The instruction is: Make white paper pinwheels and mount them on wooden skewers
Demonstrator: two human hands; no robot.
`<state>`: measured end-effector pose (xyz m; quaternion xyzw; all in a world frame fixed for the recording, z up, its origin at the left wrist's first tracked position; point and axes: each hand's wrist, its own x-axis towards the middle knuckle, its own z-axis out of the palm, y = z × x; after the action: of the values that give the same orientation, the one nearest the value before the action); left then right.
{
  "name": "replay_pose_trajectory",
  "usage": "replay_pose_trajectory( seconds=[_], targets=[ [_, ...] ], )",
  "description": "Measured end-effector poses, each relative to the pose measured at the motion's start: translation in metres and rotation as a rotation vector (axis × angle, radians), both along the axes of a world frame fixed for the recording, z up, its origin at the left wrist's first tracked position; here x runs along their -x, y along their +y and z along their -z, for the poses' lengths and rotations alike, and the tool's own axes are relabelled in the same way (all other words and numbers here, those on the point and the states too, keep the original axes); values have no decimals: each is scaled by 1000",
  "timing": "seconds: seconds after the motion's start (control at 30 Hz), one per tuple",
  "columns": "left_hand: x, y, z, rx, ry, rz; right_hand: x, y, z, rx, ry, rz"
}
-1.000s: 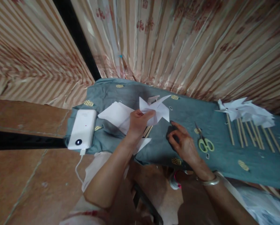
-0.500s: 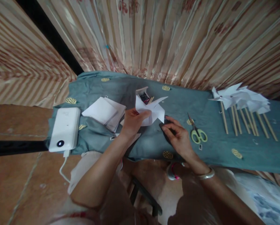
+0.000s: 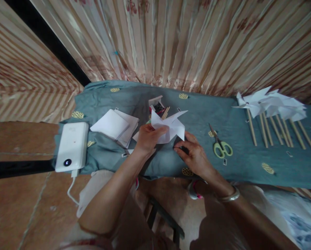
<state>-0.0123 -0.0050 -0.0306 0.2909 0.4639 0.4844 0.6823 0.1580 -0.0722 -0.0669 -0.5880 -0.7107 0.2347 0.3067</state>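
Observation:
My left hand (image 3: 150, 139) is closed on a white paper pinwheel (image 3: 171, 126), thumb pressed on its folded middle and fingers hidden beneath. My right hand (image 3: 190, 151) is close by, at the pinwheel's lower right blade. Its thumb and fingertips are drawn together, and whatever lies between them is too small to make out. Just behind the pinwheel stand a small open box (image 3: 157, 104) with dark contents and a few short wooden sticks (image 3: 166, 113). A pile of white paper squares (image 3: 111, 125) rests left of my left hand.
Green-handled scissors (image 3: 220, 146) lie right of my right hand. Several finished pinwheels (image 3: 275, 104) on sticks lie further right. At the left end of the cloth-covered table (image 3: 202, 107) is a white power bank (image 3: 73, 146) with a cable (image 3: 71, 189). A curtain (image 3: 171, 45) hangs behind.
My right hand has moved left, closer to the pinwheel, and its fingers have drawn together. My left hand keeps its hold on the pinwheel. The view has shifted slightly.

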Motion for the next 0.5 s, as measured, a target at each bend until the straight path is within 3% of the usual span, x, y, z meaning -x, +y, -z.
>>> replay_pose_trajectory(
  seconds=[0.3, 0.4, 0.5],
  targets=[
    [1, -2, 0, 34, -27, 50, 3, -5, -4, 0, 3, -38],
    [1, -3, -1, 53, -22, 56, -11, -4, -11, -7, 64, 88],
    [-2, -5, -1, 54, -43, 51, -24, -4, -30, -75, 156, 291]
  ],
)
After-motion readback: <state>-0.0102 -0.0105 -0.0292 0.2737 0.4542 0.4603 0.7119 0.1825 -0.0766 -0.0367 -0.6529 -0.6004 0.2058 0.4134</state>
